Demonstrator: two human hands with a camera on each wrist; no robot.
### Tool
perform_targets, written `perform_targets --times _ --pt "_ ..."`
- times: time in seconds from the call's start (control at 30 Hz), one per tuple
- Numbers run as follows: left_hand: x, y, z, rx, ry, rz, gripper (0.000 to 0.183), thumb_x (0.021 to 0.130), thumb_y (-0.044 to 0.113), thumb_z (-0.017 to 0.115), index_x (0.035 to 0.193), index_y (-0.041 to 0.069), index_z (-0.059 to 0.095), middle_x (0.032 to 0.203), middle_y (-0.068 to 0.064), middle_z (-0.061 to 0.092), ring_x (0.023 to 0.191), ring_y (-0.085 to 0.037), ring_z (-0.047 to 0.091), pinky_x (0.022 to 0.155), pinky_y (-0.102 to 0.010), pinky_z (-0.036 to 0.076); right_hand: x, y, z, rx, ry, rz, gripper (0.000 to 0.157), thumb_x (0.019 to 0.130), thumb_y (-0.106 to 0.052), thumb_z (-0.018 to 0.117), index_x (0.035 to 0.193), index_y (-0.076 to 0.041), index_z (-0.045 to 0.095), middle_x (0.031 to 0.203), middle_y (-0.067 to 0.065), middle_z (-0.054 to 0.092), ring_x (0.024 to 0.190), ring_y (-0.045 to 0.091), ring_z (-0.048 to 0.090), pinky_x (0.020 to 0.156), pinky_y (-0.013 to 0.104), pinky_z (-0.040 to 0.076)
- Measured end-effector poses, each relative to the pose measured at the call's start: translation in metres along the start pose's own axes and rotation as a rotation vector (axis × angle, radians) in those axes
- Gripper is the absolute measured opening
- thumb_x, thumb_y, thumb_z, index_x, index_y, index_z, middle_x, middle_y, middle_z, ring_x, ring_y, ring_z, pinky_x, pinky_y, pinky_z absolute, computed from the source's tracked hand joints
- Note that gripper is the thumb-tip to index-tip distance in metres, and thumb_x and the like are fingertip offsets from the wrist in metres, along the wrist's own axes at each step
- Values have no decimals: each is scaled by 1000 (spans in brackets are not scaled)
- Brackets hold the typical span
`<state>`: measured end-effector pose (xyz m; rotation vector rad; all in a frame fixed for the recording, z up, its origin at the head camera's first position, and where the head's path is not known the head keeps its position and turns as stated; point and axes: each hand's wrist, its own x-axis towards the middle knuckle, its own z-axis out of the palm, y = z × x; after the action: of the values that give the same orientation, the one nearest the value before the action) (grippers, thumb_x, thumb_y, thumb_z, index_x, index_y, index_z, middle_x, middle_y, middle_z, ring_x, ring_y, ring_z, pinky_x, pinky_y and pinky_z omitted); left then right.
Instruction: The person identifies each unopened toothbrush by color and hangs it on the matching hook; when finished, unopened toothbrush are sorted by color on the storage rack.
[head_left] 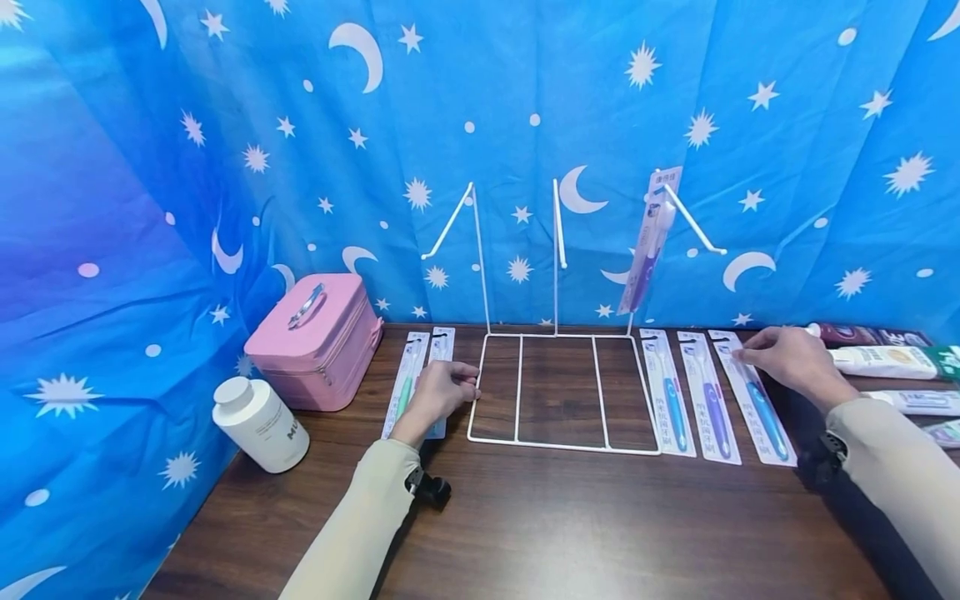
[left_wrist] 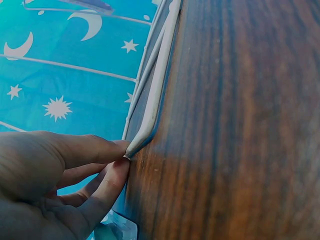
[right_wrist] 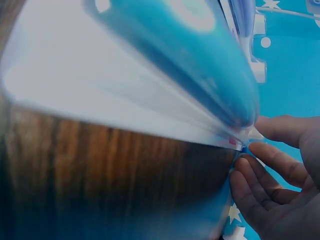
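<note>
toothbrush [head_left: 765, 413] partly behind right hand [head_left: 797, 360], tubes [head_left: 918, 402] cropped

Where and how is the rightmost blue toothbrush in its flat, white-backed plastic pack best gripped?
Probably pinch the rightmost blue toothbrush pack by its right long edge near the far end, coming from the right, where the right hand is. The pack lies flat, so an edge suits, and the white-backed purple toothbrush pack sits close on its left.
</note>
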<state>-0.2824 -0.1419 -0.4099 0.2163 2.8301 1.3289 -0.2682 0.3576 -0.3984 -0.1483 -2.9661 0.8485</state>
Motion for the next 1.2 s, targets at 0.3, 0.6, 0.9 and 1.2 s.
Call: perform_targets --times 0.3,0.6,0.9,1.2 --pt "0 1 3 23 -4 1 26 77 4 78 103 5 74 81 1 69 70 -10 63 68 -27 50 -3 1 1 -12 15 34 50 92 -31 65 110 15 57 105 35 56 88 47 50 66 49 42" --pt "1 -1 3 20 1 -13 26 77 3 78 103 5 74 80 1 69 70 -10 63 68 -27 50 -8 -8 -9 78 34 47 51 94 -32 59 115 14 53 113 36 50 96 48 49 71 53 43" --pt "-1 4 -1 -17 -12 -16 26 78 2 77 103 4 73 78 -1 68 68 -13 60 61 -25 47 -22 -26 -41 105 0 -11 73 91 -49 61 129 11 46 116 37 54 91 44 61 66 44 48" --pt "-1 3 -1 -15 -22 -21 25 78 2 77 104 4 74 79 -1 68 68 -13 60 60 -25 46 -53 -55 -55 113 160 -35 74 87 -56 62 129 4 52 117 34 56 100 45 51 62 36 40"
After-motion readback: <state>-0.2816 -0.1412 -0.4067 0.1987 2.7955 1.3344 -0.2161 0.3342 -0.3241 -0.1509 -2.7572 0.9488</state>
